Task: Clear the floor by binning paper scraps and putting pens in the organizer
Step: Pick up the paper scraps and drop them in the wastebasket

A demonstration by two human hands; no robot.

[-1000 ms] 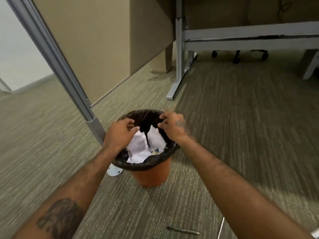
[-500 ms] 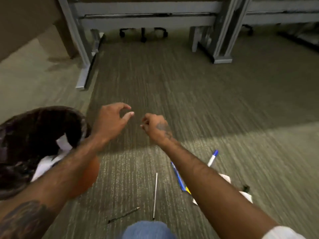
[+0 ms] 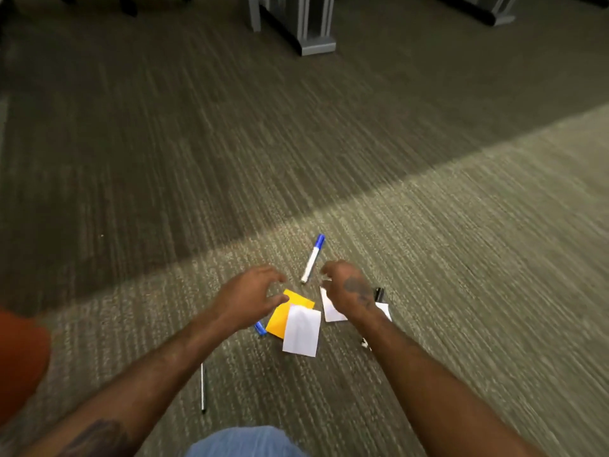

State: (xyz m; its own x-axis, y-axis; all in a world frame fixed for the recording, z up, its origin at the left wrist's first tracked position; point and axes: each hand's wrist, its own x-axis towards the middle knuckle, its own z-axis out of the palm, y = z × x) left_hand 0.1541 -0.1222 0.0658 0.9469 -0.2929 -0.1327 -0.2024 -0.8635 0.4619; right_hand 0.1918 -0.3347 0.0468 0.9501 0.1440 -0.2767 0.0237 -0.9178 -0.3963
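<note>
A small heap of scraps lies on the carpet in front of me: a yellow note [image 3: 280, 319] under a white slip [image 3: 301, 329], and another white scrap [image 3: 331, 311] to the right. Beyond them lies a white marker with a blue cap [image 3: 312, 258]. A blue pen [image 3: 260, 328] pokes out beneath my left wrist, and a thin silver pen [image 3: 203, 387] lies nearer me. My left hand [image 3: 245, 296] hovers over the yellow note, fingers spread and empty. My right hand [image 3: 346, 288] hovers over the right scrap, fingers curled apart, holding nothing. The orange bin [image 3: 19, 361] shows at the left edge.
A grey desk leg [image 3: 304, 28] stands at the far centre, another desk base [image 3: 487, 8] at the far right. A small black object [image 3: 379, 293] lies just right of my right hand. My knee in blue cloth [image 3: 244, 443] is at the bottom edge.
My view swung right, away from the bin, which slid to the left edge. Both hands left the bin and came down over the scraps on the carpet.
</note>
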